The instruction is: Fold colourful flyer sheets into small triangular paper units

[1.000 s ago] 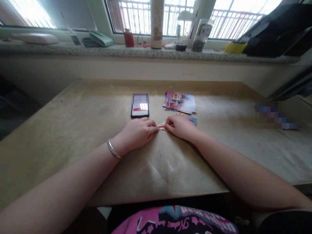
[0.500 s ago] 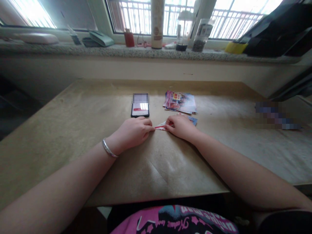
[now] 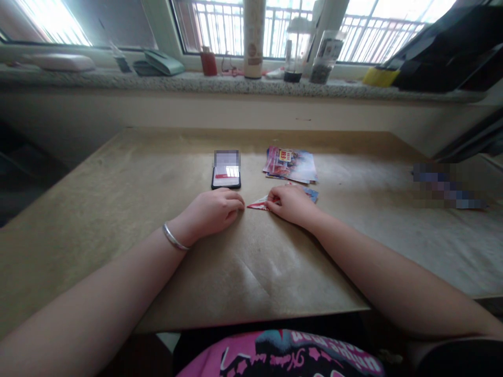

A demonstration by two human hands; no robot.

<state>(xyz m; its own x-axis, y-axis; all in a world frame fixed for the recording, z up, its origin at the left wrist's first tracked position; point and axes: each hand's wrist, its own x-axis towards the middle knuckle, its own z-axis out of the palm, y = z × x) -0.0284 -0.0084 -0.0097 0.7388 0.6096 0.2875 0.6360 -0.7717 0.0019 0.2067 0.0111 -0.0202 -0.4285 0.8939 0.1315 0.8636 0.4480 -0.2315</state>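
A small folded piece of coloured paper [image 3: 257, 204], red and white with a blue end, lies on the brown table [image 3: 118, 209]. My right hand [image 3: 293, 203] rests on it with fingers curled, pressing it down. My left hand [image 3: 214, 210], a silver bracelet on its wrist, lies just left of the paper's pointed tip with fingers curled, touching or nearly touching it.
A black phone [image 3: 226, 173] with a lit screen lies beyond my left hand. A stack of printed leaflets [image 3: 291, 165] lies beyond my right hand. Bottles, jars and boxes stand on the stone windowsill [image 3: 220, 84]. A dark bag sits at the far right.
My left hand has slid a little to the left, away from the paper, so the paper's pointed tip now shows. My right hand has stayed on the paper.
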